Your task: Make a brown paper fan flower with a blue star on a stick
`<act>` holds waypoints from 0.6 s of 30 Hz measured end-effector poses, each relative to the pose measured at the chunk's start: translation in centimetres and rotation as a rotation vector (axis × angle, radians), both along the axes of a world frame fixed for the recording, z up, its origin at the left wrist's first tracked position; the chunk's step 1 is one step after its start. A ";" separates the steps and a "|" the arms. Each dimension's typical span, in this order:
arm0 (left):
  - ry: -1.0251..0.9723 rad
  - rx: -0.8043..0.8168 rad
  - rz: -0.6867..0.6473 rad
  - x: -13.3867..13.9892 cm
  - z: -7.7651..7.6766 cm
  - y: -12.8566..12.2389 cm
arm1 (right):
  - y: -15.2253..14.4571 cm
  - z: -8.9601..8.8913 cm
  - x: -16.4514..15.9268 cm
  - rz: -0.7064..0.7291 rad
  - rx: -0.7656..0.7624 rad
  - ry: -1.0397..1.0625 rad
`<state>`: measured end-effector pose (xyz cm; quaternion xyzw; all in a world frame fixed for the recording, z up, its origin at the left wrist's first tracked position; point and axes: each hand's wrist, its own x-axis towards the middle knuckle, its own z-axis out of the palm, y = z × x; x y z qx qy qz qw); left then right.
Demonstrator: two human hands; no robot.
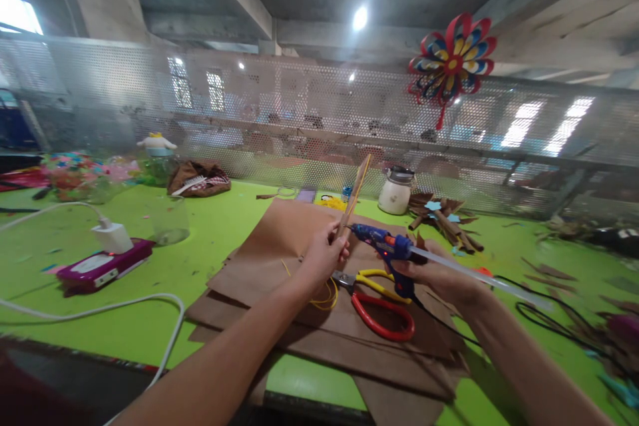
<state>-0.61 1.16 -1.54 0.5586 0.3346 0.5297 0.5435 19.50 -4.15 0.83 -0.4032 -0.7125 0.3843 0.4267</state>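
My left hand (327,249) is closed round the lower end of a narrow brown paper strip (358,183), which stands up at a tilt with a yellow edge along it. In my right hand (434,276) is a blue glue gun (382,243), a long clear glue stick (474,273) jutting from its back. The gun's nozzle points left, close to the strip beside my left fingers; whether it touches I cannot tell. Below both hands lie scissors (382,326) with one red and one yellow handle, and a loop of yellow cord (327,299), on stacked brown paper sheets (279,279).
On the green table (224,213), a purple power strip (107,266) with a white plug and cable lies left, near a clear cup (170,221). A white jar (397,192) and brown paper scraps (446,223) are behind the gun. A perforated metal screen (299,106) borders the back.
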 end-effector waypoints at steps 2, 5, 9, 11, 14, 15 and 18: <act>-0.003 -0.007 -0.002 0.0 0.1 -0.1 | -0.1 0.0 0.0 -0.005 -0.016 -0.004; -0.004 -0.018 -0.002 0.0 0.2 -0.1 | -0.1 0.0 0.0 -0.005 -0.038 -0.013; 0.008 -0.020 0.004 0.0 0.2 -0.1 | -0.1 0.0 0.0 -0.001 -0.030 -0.007; 0.022 -0.013 -0.001 0.0 0.1 -0.1 | -0.1 0.1 0.0 -0.001 -0.011 -0.021; 0.034 0.007 -0.010 0.0 0.0 0.0 | -0.2 0.4 -0.2 -0.005 0.006 -0.056; 0.033 0.012 -0.010 0.0 0.0 0.0 | -0.3 0.5 -0.3 -0.007 -0.002 -0.064; 0.030 0.009 0.004 0.0 -0.1 0.1 | -0.6 0.9 -0.6 -0.010 -0.037 -0.073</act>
